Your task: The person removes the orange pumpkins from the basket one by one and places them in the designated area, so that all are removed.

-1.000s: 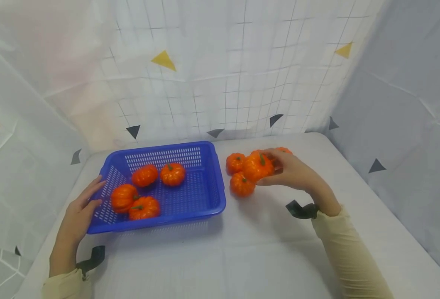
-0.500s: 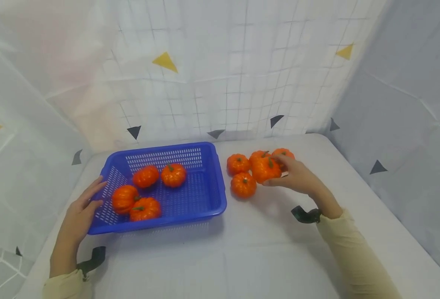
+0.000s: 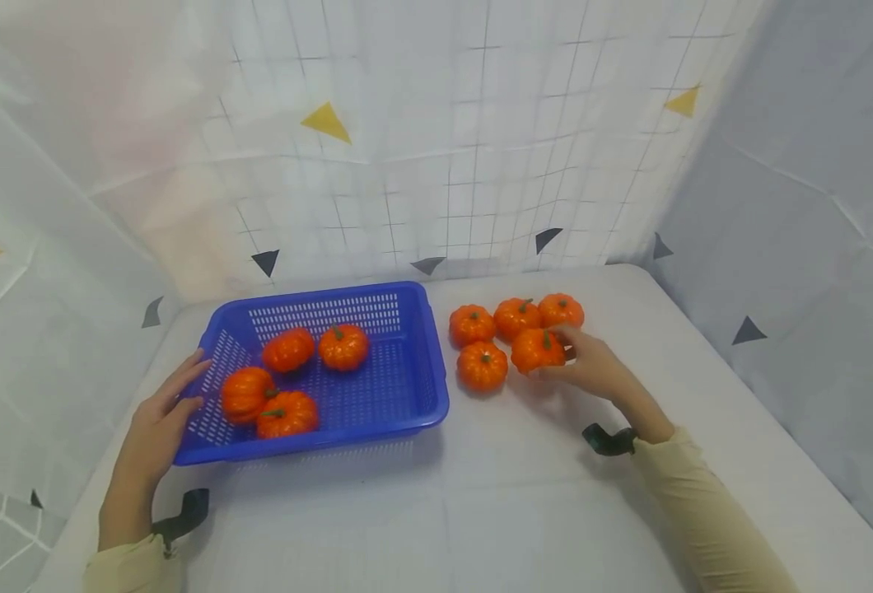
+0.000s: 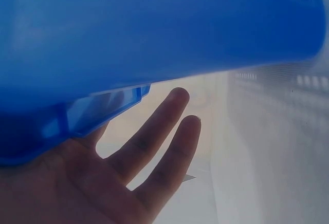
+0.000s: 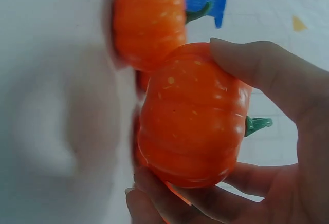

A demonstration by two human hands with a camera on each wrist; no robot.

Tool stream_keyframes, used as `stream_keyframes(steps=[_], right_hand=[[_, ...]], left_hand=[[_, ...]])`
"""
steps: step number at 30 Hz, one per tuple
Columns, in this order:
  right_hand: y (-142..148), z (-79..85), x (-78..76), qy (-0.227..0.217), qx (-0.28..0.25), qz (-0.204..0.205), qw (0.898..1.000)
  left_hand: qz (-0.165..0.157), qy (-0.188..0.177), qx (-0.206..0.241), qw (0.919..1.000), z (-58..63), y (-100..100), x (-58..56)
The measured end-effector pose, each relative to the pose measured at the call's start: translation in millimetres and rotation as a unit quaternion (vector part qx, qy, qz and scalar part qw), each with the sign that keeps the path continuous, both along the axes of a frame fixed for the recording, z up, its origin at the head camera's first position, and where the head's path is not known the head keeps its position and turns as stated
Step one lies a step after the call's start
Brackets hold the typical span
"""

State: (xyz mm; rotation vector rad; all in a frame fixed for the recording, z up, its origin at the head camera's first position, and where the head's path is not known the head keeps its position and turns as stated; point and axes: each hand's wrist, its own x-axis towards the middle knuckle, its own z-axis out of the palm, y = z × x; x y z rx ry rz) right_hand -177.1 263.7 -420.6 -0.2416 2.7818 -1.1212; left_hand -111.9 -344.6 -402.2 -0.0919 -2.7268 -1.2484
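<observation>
My right hand (image 3: pixel 588 362) grips a small orange pumpkin (image 3: pixel 538 352) with a green stem, thumb on one side and fingers on the other. The right wrist view shows this pumpkin (image 5: pixel 193 118) tilted, with its stem toward the palm. It is low over the table, beside another pumpkin (image 3: pixel 483 367). At the left end of the blue plastic basket (image 3: pixel 436 362), my left hand (image 3: pixel 151 432) rests against the rim. In the left wrist view the fingers (image 4: pixel 154 131) are straight and spread below the rim; the thumb is hidden there.
Several orange pumpkins (image 3: pixel 343 347) lie in the basket, mostly toward its left half. Behind the held one, a row of 3 pumpkins (image 3: pixel 517 319) sits on the white table (image 3: pixel 436 527). White sheets hang at the back and sides.
My right hand has moved right and toward me with the pumpkin, lowering it beside the front one. The back row now shows fully. My left hand and the basket stay put.
</observation>
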Motion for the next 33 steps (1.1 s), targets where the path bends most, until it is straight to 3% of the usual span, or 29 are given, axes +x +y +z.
stream_keyframes(steps=[13,33], right_hand=[[-2.0,-29.1,-6.9,0.002,-0.011,-0.024,1.000],[-7.6,-34.5,-3.7,0.029,0.016,-0.018,0.999]], left_hand=[[0.001,0.005,0.002,1.0000,-1.7,0.5,-0.5],[0.003,0.004,0.004,1.0000,0.1,1.2,0.6]])
